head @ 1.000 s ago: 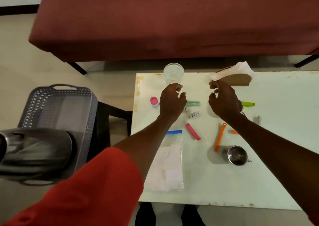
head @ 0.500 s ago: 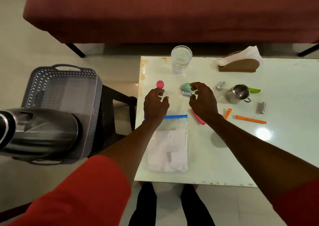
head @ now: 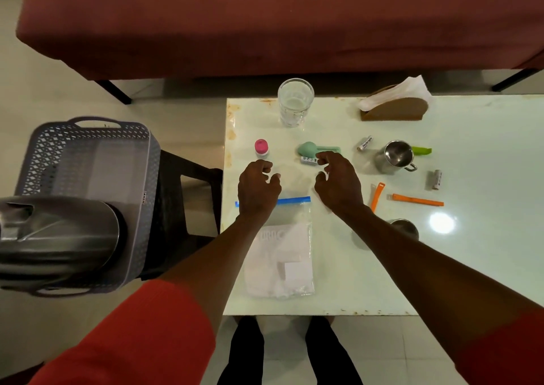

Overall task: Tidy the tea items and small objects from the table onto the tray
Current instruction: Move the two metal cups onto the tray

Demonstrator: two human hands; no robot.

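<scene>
Nearest the person, a clear zip bag (head: pixel 279 255) with a blue seal strip lies flat on the white worktop (head: pixel 485 267), white paper packets inside it. Both forearms reach out over it from orange sleeves. The left hand (head: pixel 257 187) hangs above the bag's blue strip, fingers loosely curled and holding nothing. The right hand (head: pixel 338 183) hovers just beside it, fingers likewise loosely bent and empty, its fingertips near a small white labelled battery (head: pixel 307 159) and the handle of a mint green scoop (head: pixel 312 148).

To the right of the right forearm a steel cup (head: pixel 404 227) is partly hidden by the arm. Beyond it lie two orange clips (head: pixel 418 200), one angled beside the wrist and one lying flat. Farther right sits another battery (head: pixel 436 179).

In the next row out, a small pink-capped bottle (head: pixel 261 147) stands just beyond the left hand. A steel mug (head: pixel 396 156) stands to the right with a lime green clip (head: pixel 422 150) behind it and a third battery (head: pixel 365 143) just to its left.

At the far edge stand a drinking glass (head: pixel 295 100) and a brown napkin holder (head: pixel 394 108) with white tissues.

Left of the worktop, a grey lattice tray (head: pixel 88 155) rests on a dark stool (head: pixel 188 196), with a steel flask (head: pixel 56 234) lying at its near end. A maroon sofa (head: pixel 279 20) fills the background.
</scene>
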